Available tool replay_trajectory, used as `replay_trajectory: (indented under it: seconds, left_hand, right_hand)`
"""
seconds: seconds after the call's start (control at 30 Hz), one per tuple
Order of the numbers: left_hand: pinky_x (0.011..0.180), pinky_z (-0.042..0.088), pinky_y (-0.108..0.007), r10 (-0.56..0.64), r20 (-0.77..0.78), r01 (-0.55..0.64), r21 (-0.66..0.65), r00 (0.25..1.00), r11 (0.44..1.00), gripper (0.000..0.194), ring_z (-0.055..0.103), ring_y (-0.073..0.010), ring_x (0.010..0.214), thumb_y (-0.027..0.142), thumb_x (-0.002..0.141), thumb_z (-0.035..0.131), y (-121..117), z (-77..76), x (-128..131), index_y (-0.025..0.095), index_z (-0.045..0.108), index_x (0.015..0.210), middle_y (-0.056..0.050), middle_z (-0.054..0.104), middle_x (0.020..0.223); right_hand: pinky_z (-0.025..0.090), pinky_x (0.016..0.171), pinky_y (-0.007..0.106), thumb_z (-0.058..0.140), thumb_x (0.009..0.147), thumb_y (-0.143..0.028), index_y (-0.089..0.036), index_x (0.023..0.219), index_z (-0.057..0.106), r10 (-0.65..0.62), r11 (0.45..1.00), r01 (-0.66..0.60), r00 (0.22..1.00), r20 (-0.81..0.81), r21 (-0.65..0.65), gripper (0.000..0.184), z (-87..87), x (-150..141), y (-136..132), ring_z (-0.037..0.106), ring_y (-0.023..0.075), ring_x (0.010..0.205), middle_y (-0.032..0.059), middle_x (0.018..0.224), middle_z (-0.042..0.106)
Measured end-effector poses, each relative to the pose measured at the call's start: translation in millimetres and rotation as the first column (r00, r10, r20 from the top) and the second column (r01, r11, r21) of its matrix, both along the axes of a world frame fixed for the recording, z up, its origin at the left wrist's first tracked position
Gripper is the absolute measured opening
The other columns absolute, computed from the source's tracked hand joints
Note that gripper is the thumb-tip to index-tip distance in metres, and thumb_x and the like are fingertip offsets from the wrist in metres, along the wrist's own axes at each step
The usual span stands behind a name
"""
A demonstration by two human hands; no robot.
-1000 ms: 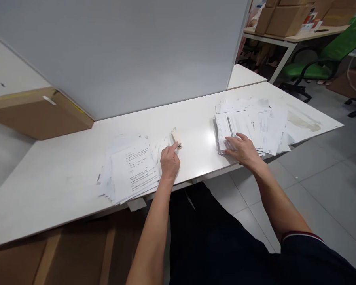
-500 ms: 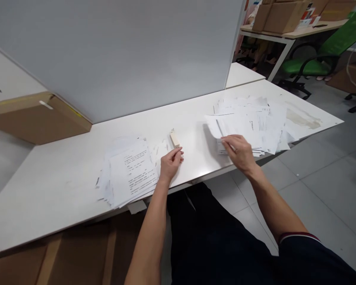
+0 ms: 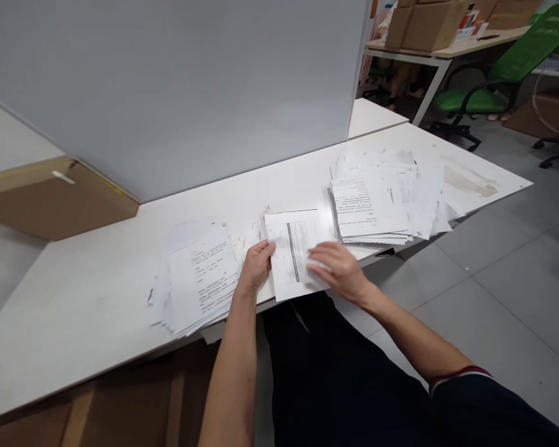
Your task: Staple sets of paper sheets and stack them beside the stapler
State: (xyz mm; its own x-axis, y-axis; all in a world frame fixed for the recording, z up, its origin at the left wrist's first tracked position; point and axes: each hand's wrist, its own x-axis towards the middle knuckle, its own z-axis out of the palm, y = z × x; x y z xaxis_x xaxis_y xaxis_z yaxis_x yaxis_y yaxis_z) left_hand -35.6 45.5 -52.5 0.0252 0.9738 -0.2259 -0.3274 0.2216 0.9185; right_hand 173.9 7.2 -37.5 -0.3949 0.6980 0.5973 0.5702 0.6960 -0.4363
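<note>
Printed sheet (image 3: 289,257) is pinched at its left edge by left hand (image 3: 257,266), likely for steadiness; right hand (image 3: 336,268) half-curled over it, grip unclear

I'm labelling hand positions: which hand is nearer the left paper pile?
Left. The left hand is just to the right of the left pile, at the left edge of the sheet; the right hand is farther away, at the sheet's right side.

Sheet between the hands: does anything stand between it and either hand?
Nothing visible does. The left hand holds the left edge of the sheet, and the right hand is over its right side.
</note>
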Motion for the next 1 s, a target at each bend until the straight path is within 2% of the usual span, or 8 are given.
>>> replay_trajectory:
  seconds: [0.1,0.17,0.27,0.4,0.63,0.8,0.9,1.0]
  left_hand:
    - [0.077,0.053,-0.037,0.013,0.0,-0.013,0.015,1.0,1.0,0.036,0.068,-0.0246,0.086,0.033,0.062,0.075,0.3,0.1,1.0,0.012,0.069,0.091,-0.008,0.073,0.081]
    - [0.077,0.053,-0.036,0.026,-0.002,-0.026,0.023,1.0,0.999,0.036,0.068,-0.0242,0.086,0.033,0.062,0.075,0.6,0.5,1.5,0.013,0.069,0.091,-0.007,0.073,0.08]
    - [0.077,0.053,-0.036,0.041,-0.002,-0.041,0.025,0.999,0.999,0.035,0.067,-0.0239,0.087,0.033,0.062,0.074,0.6,0.6,1.7,0.014,0.068,0.091,-0.006,0.073,0.081]
    - [0.078,0.053,-0.035,0.038,0.002,-0.038,0.045,0.999,0.998,0.036,0.067,-0.0232,0.088,0.033,0.064,0.073,0.5,-1.1,0.9,0.014,0.068,0.095,-0.006,0.073,0.083]
    - [0.078,0.052,-0.034,0.053,-0.004,-0.053,0.033,0.999,0.998,0.036,0.067,-0.0223,0.086,0.037,0.066,0.072,2.1,-5.4,-0.8,0.013,0.066,0.093,-0.006,0.072,0.082]
    - [0.079,0.051,-0.033,0.072,-0.007,-0.072,0.066,0.997,0.995,0.036,0.067,-0.0213,0.087,0.04,0.069,0.07,2.9,-9.0,-2.7,0.013,0.066,0.092,-0.006,0.072,0.083]
    - [0.08,0.051,-0.033,0.098,-0.026,-0.096,0.089,0.995,0.991,0.033,0.066,-0.0209,0.088,0.04,0.071,0.068,2.7,-9.6,-2.0,0.014,0.066,0.091,-0.006,0.071,0.084]
    - [0.079,0.051,-0.033,0.13,-0.017,-0.127,0.126,0.991,0.984,0.033,0.066,-0.0209,0.087,0.042,0.073,0.066,1.9,-9.1,0.3,0.014,0.065,0.09,-0.005,0.071,0.084]
  right_hand:
    - [0.044,0.093,0.053,0.052,0.088,-0.032,-0.018,0.112,0.061,-0.331,0.943,0.332,0.942,0.06,-0.016,0.029,-0.3,31.4,21.8,0.053,0.029,0.115,0.0142,0.113,0.065]
    - [0.041,0.094,0.057,0.055,0.086,-0.035,-0.013,0.115,0.058,-0.433,0.899,0.437,0.887,0.157,0.009,0.037,-4.2,46.7,32.9,0.044,0.035,0.123,0.0191,0.121,0.059]
    - [0.041,0.093,0.055,0.053,0.086,-0.036,-0.013,0.108,0.061,-0.465,0.88,0.474,0.853,0.237,0.02,0.032,-12.9,57.1,40.5,0.044,0.0364,0.121,0.0177,0.119,0.06]
    - [0.041,0.095,0.049,0.047,0.09,-0.033,-0.017,0.093,0.068,-0.473,0.876,0.482,0.858,0.2,0.005,0.026,-19.9,57.7,40.8,0.051,0.0311,0.113,0.0112,0.11,0.066]
    - [0.044,0.092,0.043,0.042,0.092,-0.032,-0.02,0.092,0.068,-0.526,0.849,0.528,0.839,-0.138,-0.023,0.029,-2.9,53.9,40.5,0.059,0.0244,0.103,0.0092,0.097,0.071]
    - [0.045,0.091,0.042,0.049,0.09,-0.03,-0.023,0.09,0.069,-0.336,0.937,0.35,0.901,-0.274,0.005,0.021,11.5,18.6,24.0,0.063,0.022,0.097,0.0063,0.091,0.072]
    - [0.044,0.091,0.042,0.054,0.087,-0.025,-0.023,0.085,0.068,-0.144,0.987,0.155,0.968,-0.205,0.04,0.014,2.5,-14.6,5.7,0.064,0.0215,0.094,0.0034,0.086,0.073]
    - [0.042,0.093,0.041,0.055,0.086,-0.02,-0.021,0.082,0.066,-0.033,0.994,0.049,0.986,-0.162,0.094,0.011,-14.3,-42.5,-9.7,0.064,0.0204,0.096,0.0028,0.086,0.073]
